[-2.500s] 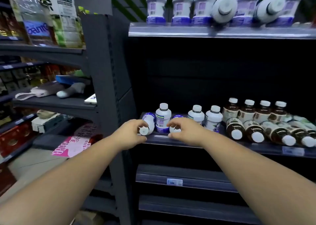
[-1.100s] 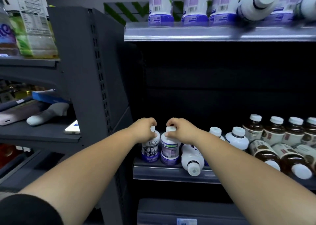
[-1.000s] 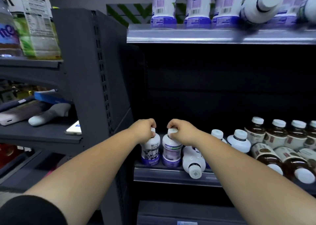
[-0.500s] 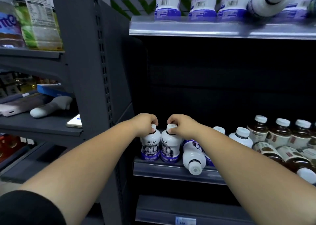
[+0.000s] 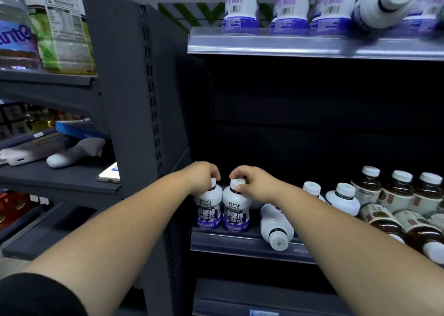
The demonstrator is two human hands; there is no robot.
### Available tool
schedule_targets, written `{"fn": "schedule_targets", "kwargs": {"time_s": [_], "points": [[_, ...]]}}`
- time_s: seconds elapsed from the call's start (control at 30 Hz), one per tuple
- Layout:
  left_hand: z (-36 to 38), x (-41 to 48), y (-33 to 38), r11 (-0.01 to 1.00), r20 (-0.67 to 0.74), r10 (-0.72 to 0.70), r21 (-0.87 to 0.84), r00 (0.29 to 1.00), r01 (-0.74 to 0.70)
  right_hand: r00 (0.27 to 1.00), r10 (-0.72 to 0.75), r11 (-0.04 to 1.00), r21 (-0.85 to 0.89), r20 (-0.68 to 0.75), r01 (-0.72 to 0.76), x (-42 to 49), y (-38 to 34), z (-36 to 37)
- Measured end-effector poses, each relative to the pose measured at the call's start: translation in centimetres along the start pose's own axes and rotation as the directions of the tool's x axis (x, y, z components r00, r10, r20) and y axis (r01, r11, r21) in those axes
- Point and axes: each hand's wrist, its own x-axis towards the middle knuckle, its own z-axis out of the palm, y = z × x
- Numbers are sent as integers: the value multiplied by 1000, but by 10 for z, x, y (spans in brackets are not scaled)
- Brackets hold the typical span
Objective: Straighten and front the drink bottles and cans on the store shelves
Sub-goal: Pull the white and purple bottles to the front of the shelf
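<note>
The left hand [image 5: 203, 176] curls over the cap of the left bottle [image 5: 208, 211], fingers pinching it from 12 o'clock, so the bottle stands directly below the grip at 6 o'clock. The right hand [image 5: 252, 181] pinches the white cap of the right bottle [image 5: 236, 211], which sits at 7 o'clock from the palm. Both white-and-purple bottles stand upright, touching side by side, labels facing out, at the 9 o'clock end of the middle shelf [image 5: 240, 246], near its front lip. At 3 o'clock from the pair, a toppled bottle [image 5: 276, 226] lies on its side, cap pointing to 6 o'clock at the lip, partly under the right forearm. Further toward 3 o'clock stand 2 white bottles [image 5: 343, 198], then brown bottles [image 5: 394, 193], some upright, some lying. On the upper shelf [image 5: 288, 46] at 12 o'clock, 1 tipped bottle [image 5: 384, 1] leans among upright ones.
</note>
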Motion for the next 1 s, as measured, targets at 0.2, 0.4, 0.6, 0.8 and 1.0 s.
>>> {"fn": "schedule_targets", "kwargs": {"time_s": [0.2, 0.4, 0.6, 0.8, 1.0], "points": [[3, -3, 2, 995, -18, 42, -88, 999, -44, 999, 48, 999, 1, 12, -48, -18, 6, -12], [14, 3, 18, 953, -64, 161, -250, 985, -173, 998, 32, 971, -240, 53, -18, -74, 12, -31], [31, 11, 25, 944, -60, 162, -280, 985, -173, 979, 47, 851, -521, 198, 65, -119, 24, -27], [35, 13, 25, 943, -104, 119, -298, 987, -145, 980, -14, 736, -661, 200, 145, -127, 35, -12], [34, 12, 25, 925, -102, 105, -356, 989, -135, 997, -48, 881, -468, 55, 68, -108, 34, -20]]}}
